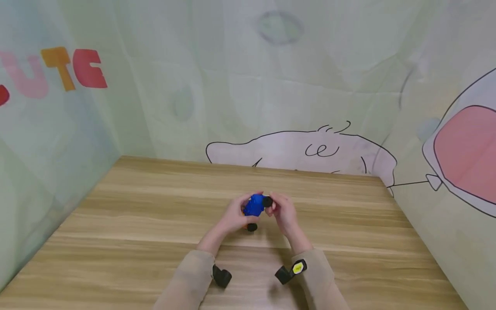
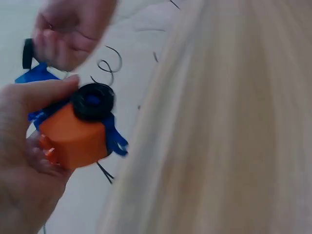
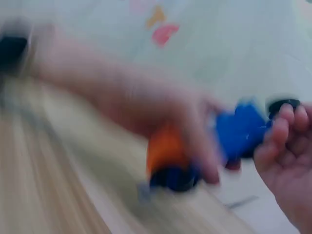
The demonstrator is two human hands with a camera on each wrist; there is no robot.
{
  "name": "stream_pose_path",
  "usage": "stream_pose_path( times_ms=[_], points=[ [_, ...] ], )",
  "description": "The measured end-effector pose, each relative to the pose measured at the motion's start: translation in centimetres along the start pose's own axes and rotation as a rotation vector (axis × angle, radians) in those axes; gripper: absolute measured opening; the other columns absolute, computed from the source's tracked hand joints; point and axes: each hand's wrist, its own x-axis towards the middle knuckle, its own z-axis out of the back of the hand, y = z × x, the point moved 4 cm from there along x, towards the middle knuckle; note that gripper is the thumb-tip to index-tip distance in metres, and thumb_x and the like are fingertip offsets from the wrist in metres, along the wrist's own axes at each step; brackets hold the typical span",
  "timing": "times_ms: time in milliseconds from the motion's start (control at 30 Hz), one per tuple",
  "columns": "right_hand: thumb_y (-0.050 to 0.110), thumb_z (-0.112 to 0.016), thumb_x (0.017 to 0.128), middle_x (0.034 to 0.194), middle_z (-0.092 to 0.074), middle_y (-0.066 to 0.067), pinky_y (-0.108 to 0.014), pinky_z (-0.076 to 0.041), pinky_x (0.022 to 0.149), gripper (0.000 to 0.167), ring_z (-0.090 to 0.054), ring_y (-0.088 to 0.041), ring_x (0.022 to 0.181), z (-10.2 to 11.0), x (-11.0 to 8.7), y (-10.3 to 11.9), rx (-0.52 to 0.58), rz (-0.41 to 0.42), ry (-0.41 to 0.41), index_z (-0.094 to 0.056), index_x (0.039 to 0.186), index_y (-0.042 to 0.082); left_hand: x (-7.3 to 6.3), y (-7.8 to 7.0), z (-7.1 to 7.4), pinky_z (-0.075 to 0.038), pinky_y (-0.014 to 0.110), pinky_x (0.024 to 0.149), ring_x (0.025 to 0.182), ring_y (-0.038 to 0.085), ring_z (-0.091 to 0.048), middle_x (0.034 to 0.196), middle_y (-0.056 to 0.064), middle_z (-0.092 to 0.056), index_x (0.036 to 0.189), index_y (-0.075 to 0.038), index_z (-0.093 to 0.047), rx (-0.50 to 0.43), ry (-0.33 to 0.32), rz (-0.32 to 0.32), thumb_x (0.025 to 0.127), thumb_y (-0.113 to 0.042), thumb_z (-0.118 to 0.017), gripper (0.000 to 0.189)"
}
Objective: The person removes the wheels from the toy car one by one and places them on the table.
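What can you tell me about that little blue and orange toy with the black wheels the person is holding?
The small blue and orange plastic toy is held above the wooden table, not resting on it. It has a blue upper body, a smooth orange block-like part and round black wheels, one with a blue hub. The left hand grips it from the side, thumb by that wheel. The right hand pinches another black wheel at the toy's top. Finer detail is blurred.
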Motion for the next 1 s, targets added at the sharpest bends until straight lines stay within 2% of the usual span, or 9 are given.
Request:
stream_pose_path(
  times_ms=[67,200,500,733,867,1000],
  points=[
    [0.011,-0.043,0.101,0.052,-0.051,0.01,-0.018,-0.04,0.051,0.044,-0.046,-0.004,0.047,0.2,0.0,0.1,-0.013,-0.027,-0.05,-0.054,0.058,0.018,0.1,-0.1,0.0,-0.051,0.05,0.094,0.106,0.034,-0.062,0.125,0.023,-0.063,0.14,-0.01,-0.053,0.0,-0.017,0.021,0.077,0.001,-0.074,0.067],
    [0.014,-0.046,0.102,0.057,-0.053,0.006,-0.018,-0.043,0.054,0.038,-0.047,-0.007,0.051,0.6,0.1,-0.5,-0.107,-0.098,-0.087,-0.058,0.067,0.012,0.1,-0.6,0.2,-0.055,0.047,0.088,0.104,0.034,-0.064,0.124,0.024,-0.064,0.14,-0.01,-0.053,0.008,-0.06,0.083,0.077,-0.003,-0.076,0.068],
    [0.011,-0.043,0.103,0.054,-0.051,0.005,-0.017,-0.04,0.049,0.037,-0.046,-0.006,0.048,0.2,0.5,-1.5,-0.114,-0.146,-0.095,-0.058,0.069,0.01,0.2,-0.4,0.2,-0.054,0.05,0.092,0.114,0.04,-0.062,0.131,0.025,-0.06,0.136,-0.007,-0.056,0.077,-0.143,0.215,0.076,-0.01,-0.08,0.065],
    [0.017,-0.042,0.105,0.057,-0.057,0.005,-0.017,-0.045,0.05,0.038,-0.051,-0.005,0.049,0.2,0.6,-1.6,-0.129,-0.209,-0.082,-0.06,0.073,0.007,0.2,-0.1,0.2,-0.056,0.045,0.089,0.104,0.037,-0.066,0.123,0.028,-0.064,0.133,0.0,-0.058,0.092,-0.245,0.281,0.07,-0.014,-0.083,0.069],
    [0.02,-0.048,0.102,0.06,-0.06,0.004,-0.018,-0.048,0.052,0.032,-0.053,-0.006,0.051,0.3,0.7,-1.6,-0.153,-0.219,-0.073,-0.063,0.083,-0.002,0.2,0.1,0.4,-0.056,0.045,0.089,0.103,0.037,-0.066,0.124,0.027,-0.063,0.134,0.0,-0.057,0.097,-0.257,0.304,0.071,-0.015,-0.083,0.069],
    [0.016,-0.06,0.096,0.064,-0.062,0.004,-0.018,-0.049,0.056,0.03,-0.054,-0.007,0.055,0.3,0.7,-1.6,-0.223,-0.213,-0.051,-0.064,0.098,-0.013,0.1,0.3,0.5,-0.056,0.046,0.09,0.104,0.037,-0.065,0.126,0.027,-0.062,0.134,0.001,-0.056,0.105,-0.255,0.312,0.073,-0.017,-0.082,0.069]
  ],
)
